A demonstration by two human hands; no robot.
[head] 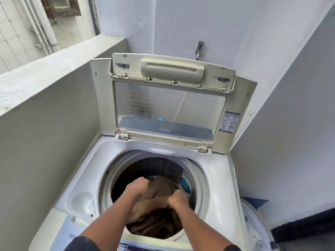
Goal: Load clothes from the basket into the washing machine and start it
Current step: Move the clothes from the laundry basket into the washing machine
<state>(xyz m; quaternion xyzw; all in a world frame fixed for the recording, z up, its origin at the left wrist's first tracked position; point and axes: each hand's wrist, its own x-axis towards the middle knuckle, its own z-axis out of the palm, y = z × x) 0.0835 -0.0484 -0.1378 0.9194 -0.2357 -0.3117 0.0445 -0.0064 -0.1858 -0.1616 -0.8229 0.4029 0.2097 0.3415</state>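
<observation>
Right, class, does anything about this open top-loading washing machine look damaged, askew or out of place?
Nothing askew or spilled. Only the folded plastic lid looks yellowed against the white machine top.

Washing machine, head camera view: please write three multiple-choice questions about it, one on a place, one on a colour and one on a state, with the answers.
1. Where is the brown cloth that the left hand and the right hand hold?
A. On the ledge by the window
B. In the mouth of the drum
C. Draped over the tap

2. What colour is the oval filter on the drum's inner wall?
A. Blue
B. Red
C. Yellow

3. In what state is the lid of the washing machine?
A. Shut flat
B. Taken off, on the floor
C. Raised, standing open

Answers:
1 B: both hands grip the cloth inside the round opening.
2 A: the filter shows bright blue on the drum's right side.
3 C: the lid stands upright behind the drum.
</observation>
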